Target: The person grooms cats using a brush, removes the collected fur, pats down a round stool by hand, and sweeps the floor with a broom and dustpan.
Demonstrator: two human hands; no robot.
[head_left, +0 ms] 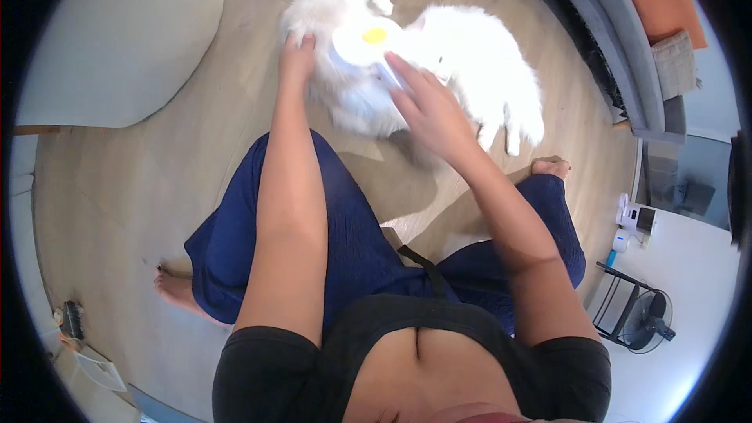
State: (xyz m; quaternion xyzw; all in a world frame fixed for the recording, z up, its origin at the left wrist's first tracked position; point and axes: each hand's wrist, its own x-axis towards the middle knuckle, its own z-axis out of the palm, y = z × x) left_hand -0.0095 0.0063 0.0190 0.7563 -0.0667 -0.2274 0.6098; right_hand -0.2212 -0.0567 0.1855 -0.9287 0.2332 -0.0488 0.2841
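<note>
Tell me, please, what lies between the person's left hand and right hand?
In the head view, between the left hand and the right hand lie the white pet brush, which the right hand holds, and fur of the left white pet.

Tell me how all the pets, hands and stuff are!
Left pet: lying on the floor
Right pet: lying down, legs stretched out
White tool: held, yellow spot facing up
Left hand: touching the left pet
Right hand: holding the white tool
Fan: can't tell if it's on
Orange cushion: propped on the sofa
</note>
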